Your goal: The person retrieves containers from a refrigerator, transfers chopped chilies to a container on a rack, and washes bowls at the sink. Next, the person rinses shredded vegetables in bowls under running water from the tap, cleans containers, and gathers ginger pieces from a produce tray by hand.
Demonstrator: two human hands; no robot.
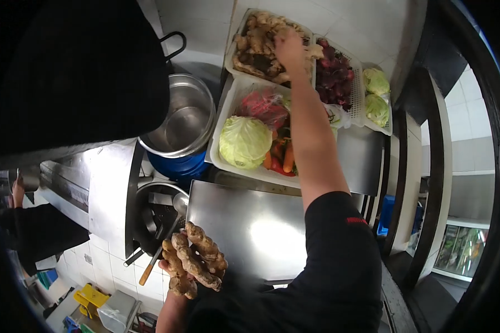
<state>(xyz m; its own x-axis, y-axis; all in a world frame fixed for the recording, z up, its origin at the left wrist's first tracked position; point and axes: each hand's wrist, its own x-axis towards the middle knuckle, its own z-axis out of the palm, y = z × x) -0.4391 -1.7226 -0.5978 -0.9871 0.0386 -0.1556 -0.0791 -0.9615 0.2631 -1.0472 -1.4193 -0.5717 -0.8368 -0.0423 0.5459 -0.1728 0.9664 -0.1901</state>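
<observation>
Several knobbly ginger roots [197,258] rest in my left hand [165,266], whose fingers are mostly hidden beneath them. Stretched out to the far end, my right hand [289,45] reaches into a white basket [229,62] of ginger [258,39]; its fingers are bent over the pieces, and what they hold, if anything, is too small to make out. Nearer me, a white tray [215,158] bears a green cabbage [244,141], carrots [288,157], red peppers and a plastic bag of something red [261,108].
Right of the ginger stand baskets of red onions [333,77] and cabbages [377,110]. A steel counter [250,222] lies below. Metal pots [186,116] and a wooden-handled ladle [150,269] are on the left. Another person [44,230] stands at the far left.
</observation>
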